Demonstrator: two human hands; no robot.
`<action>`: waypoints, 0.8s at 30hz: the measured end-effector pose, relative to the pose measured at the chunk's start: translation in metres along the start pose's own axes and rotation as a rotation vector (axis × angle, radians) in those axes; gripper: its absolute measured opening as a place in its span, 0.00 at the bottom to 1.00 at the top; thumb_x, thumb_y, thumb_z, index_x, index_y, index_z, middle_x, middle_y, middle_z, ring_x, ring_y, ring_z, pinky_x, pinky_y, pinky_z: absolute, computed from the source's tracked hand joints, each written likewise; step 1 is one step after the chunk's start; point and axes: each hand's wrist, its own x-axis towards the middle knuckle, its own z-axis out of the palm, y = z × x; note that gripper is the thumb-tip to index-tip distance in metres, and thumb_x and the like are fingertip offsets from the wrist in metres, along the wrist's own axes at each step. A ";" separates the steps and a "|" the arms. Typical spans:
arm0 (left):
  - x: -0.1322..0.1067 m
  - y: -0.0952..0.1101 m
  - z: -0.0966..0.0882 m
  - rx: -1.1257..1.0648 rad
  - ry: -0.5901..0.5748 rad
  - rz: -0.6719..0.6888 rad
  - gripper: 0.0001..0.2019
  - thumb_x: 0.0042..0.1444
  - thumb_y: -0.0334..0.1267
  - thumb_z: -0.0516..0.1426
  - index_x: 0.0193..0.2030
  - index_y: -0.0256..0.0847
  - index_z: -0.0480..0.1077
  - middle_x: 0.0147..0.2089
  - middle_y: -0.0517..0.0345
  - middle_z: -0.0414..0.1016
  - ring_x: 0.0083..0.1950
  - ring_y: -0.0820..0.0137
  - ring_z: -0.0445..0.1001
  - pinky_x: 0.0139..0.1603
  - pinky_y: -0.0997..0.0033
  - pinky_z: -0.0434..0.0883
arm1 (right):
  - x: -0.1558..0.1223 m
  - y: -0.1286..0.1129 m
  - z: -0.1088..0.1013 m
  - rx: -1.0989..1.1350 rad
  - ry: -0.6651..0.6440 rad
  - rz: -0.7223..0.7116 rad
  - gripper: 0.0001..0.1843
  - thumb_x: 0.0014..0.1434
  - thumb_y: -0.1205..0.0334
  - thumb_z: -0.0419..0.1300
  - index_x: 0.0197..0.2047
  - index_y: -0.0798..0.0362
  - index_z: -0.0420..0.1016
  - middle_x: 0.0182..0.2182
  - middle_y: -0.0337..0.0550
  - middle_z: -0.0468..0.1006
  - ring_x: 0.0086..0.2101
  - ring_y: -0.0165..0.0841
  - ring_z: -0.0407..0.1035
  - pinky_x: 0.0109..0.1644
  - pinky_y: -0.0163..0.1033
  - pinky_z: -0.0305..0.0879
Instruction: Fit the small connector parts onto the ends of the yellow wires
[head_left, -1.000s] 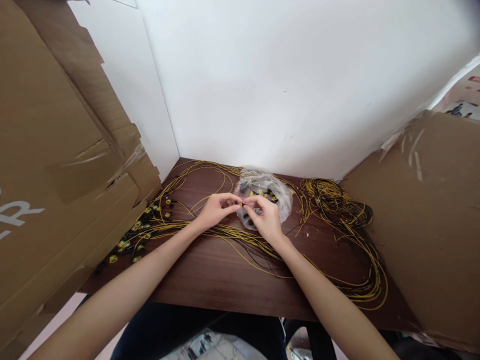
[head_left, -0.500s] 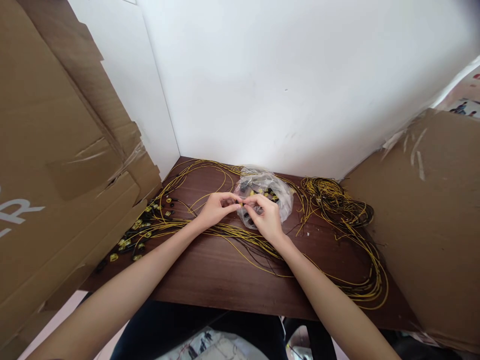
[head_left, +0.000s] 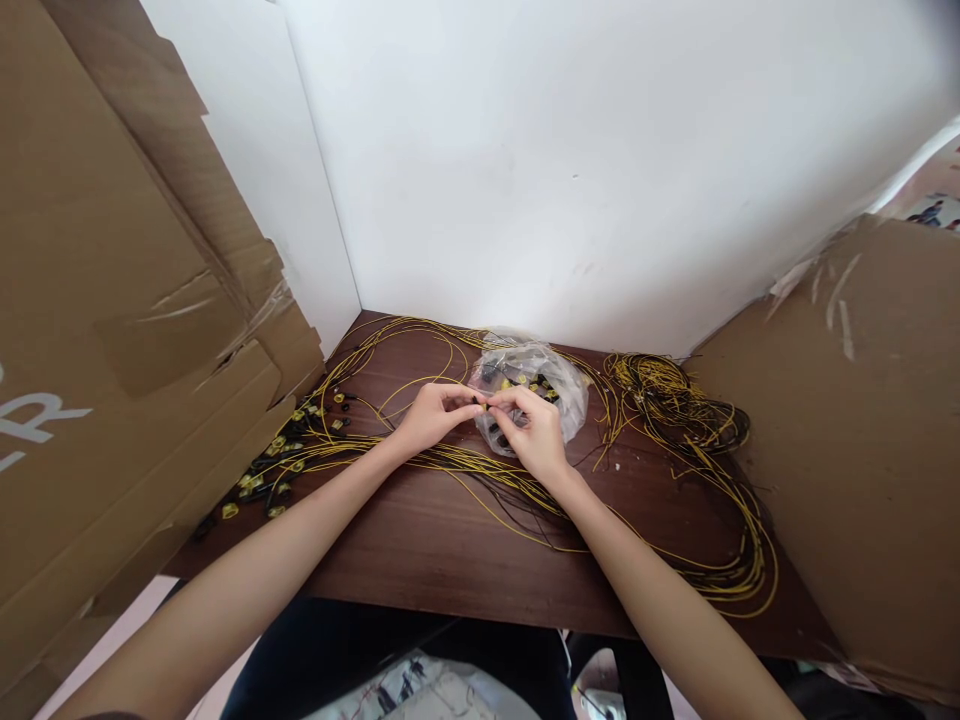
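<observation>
Near the middle of the frame, I saw the left hand (head_left: 433,420) and the right hand (head_left: 536,435) meet, thumbs and fingertips pinching one small dark and yellow piece (head_left: 485,405) between them, its exact shape too tiny to tell. Just behind the right hand lay a clear plastic bag (head_left: 574,410) with black and yellow bits inside. Yellow and black wires (head_left: 480,462) ran below the wrists, their loose pile (head_left: 637,385) right of centre. Black and yellow caps (head_left: 251,485) lay on the brown desk (head_left: 420,565) at lower left, beside cardboard (head_left: 112,240).
</observation>
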 end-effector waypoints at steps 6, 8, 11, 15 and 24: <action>0.000 0.000 0.000 0.011 -0.015 -0.004 0.13 0.49 0.41 0.61 0.37 0.34 0.77 0.33 0.53 0.78 0.31 0.71 0.72 0.33 0.73 0.67 | 0.000 0.000 0.001 0.017 0.000 -0.016 0.06 0.57 0.69 0.55 0.34 0.52 0.73 0.33 0.42 0.76 0.33 0.31 0.69 0.38 0.37 0.66; 0.000 0.001 0.000 0.013 -0.018 -0.015 0.13 0.49 0.42 0.61 0.37 0.34 0.76 0.29 0.56 0.76 0.28 0.73 0.69 0.30 0.75 0.65 | 0.000 0.000 0.001 0.025 0.004 -0.024 0.07 0.57 0.70 0.55 0.34 0.53 0.73 0.33 0.42 0.75 0.33 0.31 0.69 0.38 0.36 0.66; 0.000 0.002 -0.001 0.019 -0.024 -0.006 0.13 0.49 0.42 0.60 0.37 0.34 0.76 0.25 0.59 0.72 0.24 0.76 0.65 0.26 0.77 0.62 | 0.000 -0.002 0.001 0.035 0.011 -0.023 0.06 0.56 0.71 0.55 0.34 0.53 0.73 0.32 0.41 0.75 0.32 0.30 0.69 0.38 0.36 0.65; -0.001 0.006 -0.001 0.006 -0.013 0.006 0.11 0.49 0.40 0.60 0.36 0.35 0.75 0.32 0.56 0.75 0.29 0.75 0.68 0.30 0.77 0.65 | 0.001 -0.002 0.000 0.018 -0.006 0.011 0.05 0.56 0.69 0.57 0.35 0.53 0.72 0.32 0.41 0.74 0.30 0.30 0.68 0.36 0.36 0.66; -0.002 0.005 -0.001 0.001 -0.010 0.046 0.10 0.50 0.39 0.60 0.37 0.35 0.74 0.36 0.53 0.74 0.35 0.71 0.70 0.38 0.72 0.68 | 0.001 0.005 -0.001 -0.053 -0.031 0.052 0.04 0.56 0.64 0.58 0.34 0.53 0.74 0.30 0.41 0.74 0.28 0.30 0.66 0.33 0.36 0.64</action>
